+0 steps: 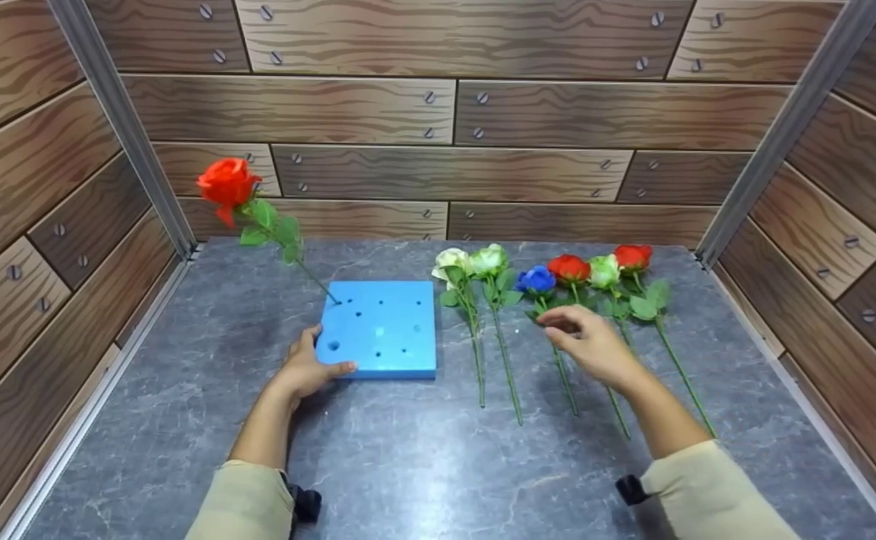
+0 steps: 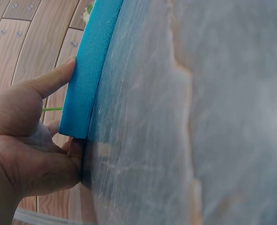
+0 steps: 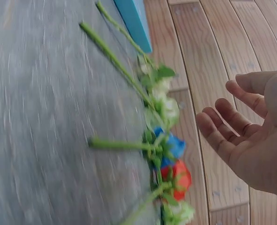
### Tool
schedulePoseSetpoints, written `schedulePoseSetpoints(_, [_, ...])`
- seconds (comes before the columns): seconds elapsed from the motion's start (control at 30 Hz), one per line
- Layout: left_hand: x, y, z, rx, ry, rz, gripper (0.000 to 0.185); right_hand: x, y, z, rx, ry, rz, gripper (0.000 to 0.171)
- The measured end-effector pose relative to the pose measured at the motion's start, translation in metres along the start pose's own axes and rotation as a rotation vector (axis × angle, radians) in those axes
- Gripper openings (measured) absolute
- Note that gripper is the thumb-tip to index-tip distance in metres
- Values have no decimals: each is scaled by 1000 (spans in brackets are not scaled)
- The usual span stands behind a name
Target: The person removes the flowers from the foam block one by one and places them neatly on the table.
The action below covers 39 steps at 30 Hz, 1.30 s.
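Left hand (image 1: pixel 309 367) is gripping the foam block (image 1: pixel 382 327); right hand (image 1: pixel 592 343), open and empty, is hovering over the blue rose (image 1: pixel 535 280), risking nudging neighbouring stems.

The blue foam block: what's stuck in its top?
One red rose stands in a far-left hole of the blue foam block; other holes look empty. Its stem end inside is hidden.

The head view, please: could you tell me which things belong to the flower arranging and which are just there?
In the job:
foam block, gripped by the left hand
red rose standing in the block
blue rose, under the empty right hand
other loose roses

Just there:
table
wood-look walls
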<state>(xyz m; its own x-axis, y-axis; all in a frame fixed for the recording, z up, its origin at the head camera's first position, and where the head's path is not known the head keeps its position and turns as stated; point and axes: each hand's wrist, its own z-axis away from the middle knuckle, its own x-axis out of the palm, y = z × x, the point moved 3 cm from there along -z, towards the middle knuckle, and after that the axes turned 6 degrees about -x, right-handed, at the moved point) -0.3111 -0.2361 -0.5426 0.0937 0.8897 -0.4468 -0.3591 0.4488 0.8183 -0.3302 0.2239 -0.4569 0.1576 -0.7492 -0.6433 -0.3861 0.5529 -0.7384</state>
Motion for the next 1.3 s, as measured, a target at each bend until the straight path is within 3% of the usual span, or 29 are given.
schedulePoseSetpoints(0.27, [-1, 1, 0, -10, -2, -1, 112, 50, -18, -25, -90, -36, -30, 24])
schedulePoseSetpoints(0.63, [-1, -1, -1, -2, -6, 13, 112, 113, -49, -58, -118, -113, -140, 25])
schedulePoseSetpoints(0.97, [-4, 1, -3, -12, 12, 15, 112, 149, -63, -80, -82, -93, -256, 30])
schedulePoseSetpoints(1.2, [-3, 1, -3, -2, 29, -1, 112, 171, -70, -103, -64, 23, -402, 35])
schedulePoseSetpoints(1.3, [-2, 0, -4, -17, 39, -2, 114, 181, -73, -112, -69, 35, -454, 38])
